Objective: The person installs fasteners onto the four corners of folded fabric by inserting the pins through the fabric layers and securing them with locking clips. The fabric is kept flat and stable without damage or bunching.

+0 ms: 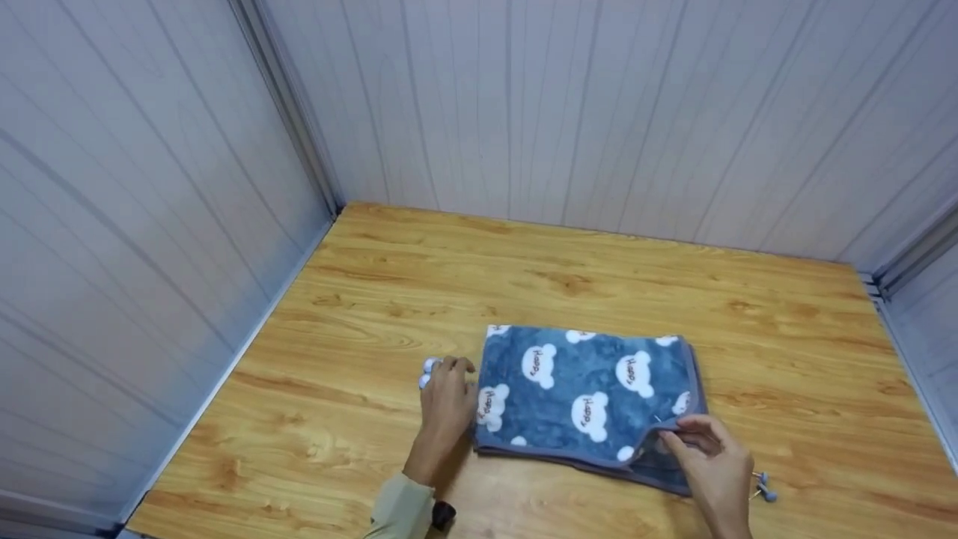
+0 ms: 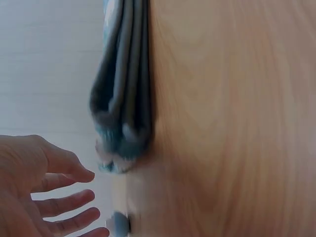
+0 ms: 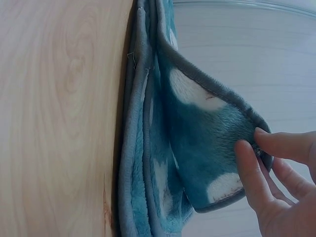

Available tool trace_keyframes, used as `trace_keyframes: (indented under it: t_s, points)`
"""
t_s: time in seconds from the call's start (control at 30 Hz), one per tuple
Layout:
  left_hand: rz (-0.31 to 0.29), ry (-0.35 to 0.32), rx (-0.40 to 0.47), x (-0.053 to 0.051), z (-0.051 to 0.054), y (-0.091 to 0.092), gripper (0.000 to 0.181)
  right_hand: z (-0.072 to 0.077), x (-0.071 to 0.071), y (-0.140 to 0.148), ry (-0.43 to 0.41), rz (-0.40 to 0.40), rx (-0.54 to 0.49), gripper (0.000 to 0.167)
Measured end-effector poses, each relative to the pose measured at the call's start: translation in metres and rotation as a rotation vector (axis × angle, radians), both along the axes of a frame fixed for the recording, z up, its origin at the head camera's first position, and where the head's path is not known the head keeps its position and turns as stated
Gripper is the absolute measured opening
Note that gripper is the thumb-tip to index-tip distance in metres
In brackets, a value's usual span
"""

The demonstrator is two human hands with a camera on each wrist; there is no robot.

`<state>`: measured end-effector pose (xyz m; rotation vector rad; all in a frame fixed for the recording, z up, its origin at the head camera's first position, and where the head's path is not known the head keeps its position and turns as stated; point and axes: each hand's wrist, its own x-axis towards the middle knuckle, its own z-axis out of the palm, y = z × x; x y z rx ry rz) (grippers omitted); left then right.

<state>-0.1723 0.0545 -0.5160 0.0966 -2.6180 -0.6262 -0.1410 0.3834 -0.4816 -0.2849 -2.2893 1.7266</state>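
A folded blue fleece blanket [image 1: 557, 408] with white bear heads lettered "Happy" lies on the wooden table. My right hand [image 1: 715, 464] pinches its near right corner between thumb and fingers and lifts the top layer, leaving a gap over the layers below. The raised corner [image 3: 212, 143] hangs from the fingertips in the right wrist view. Beside the blanket's left edge is my left hand [image 1: 447, 400], its fingers loosely bent and holding nothing. In the left wrist view, the left hand [image 2: 54, 192] is apart from the folded layers [image 2: 123, 98].
Small round white-blue pieces [image 1: 429, 367] sit just beyond the left hand. Several small blue-headed pieces with thin metal stems [image 1: 765, 490] lie right of the right hand. Pale panel walls [image 1: 479, 112] bound the wooden table [image 1: 359, 299] at the back and sides.
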Motion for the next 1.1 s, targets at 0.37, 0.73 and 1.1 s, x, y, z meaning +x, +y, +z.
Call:
trace_keyframes:
  t_s: [0.37,0.73,1.1]
  points:
    - [-0.006,-0.073,0.027,0.0,-0.003,-0.015,0.017,-0.001,0.001,0.003,-0.031,-0.014,0.008,0.025]
    - [-0.021,-0.135,0.02,0.001,-0.005,-0.023,0.015,0.0,0.001,0.005,-0.009,-0.007,0.0,0.025]
    - [-0.075,-0.103,0.008,0.005,-0.008,-0.026,0.017,0.002,0.003,0.005,0.004,0.008,0.012,0.024]
